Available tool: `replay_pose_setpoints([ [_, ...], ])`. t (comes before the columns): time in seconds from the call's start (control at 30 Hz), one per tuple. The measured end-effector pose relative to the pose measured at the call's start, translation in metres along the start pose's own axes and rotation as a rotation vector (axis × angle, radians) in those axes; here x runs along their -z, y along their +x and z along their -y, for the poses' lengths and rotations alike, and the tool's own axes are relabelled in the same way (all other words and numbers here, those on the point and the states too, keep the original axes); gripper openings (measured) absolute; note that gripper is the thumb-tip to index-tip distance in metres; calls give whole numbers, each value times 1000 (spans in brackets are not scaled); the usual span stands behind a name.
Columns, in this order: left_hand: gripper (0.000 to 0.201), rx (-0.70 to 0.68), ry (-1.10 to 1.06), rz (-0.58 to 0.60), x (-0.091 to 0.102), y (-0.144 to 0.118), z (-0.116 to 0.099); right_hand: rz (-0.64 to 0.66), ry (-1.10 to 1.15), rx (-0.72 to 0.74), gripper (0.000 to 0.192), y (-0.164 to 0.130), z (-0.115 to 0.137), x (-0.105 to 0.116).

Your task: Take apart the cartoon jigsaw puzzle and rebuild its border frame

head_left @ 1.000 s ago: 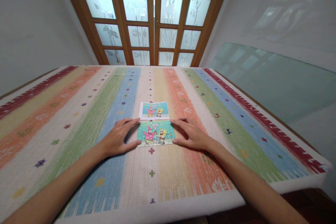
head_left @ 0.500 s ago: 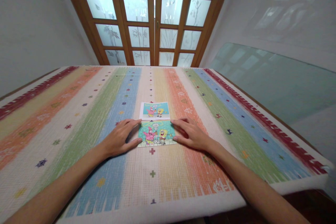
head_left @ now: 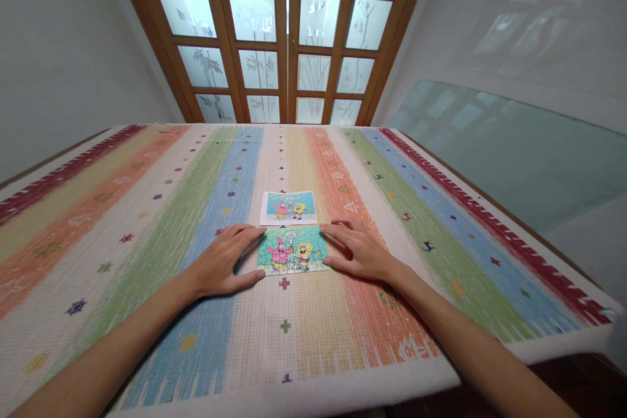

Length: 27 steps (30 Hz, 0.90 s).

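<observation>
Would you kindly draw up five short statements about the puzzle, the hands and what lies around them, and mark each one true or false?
1. The SpongeBob jigsaw puzzle lies between the left hand and the right hand. True.
2. The left hand covers the middle of the jigsaw puzzle. False: it is at the puzzle's left edge.
3. The printed picture lies on the far side of the jigsaw puzzle from the person. True.
4. The puzzle's pieces are scattered across the cloth. False: they form a joined rectangle.
5. The tablecloth has stripes of several colours. True.
</observation>
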<state>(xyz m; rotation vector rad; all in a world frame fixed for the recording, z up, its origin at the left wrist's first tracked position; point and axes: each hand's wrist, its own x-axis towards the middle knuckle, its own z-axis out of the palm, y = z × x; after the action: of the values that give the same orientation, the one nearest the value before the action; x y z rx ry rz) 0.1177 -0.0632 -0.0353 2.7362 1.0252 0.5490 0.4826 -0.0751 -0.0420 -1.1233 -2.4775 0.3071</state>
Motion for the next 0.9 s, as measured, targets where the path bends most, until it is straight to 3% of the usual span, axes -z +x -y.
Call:
replay_pose_setpoints([
  [0.9,56,-59,-18,-33,-4,0,1,-10,-41,-16,57,2,3,-3],
])
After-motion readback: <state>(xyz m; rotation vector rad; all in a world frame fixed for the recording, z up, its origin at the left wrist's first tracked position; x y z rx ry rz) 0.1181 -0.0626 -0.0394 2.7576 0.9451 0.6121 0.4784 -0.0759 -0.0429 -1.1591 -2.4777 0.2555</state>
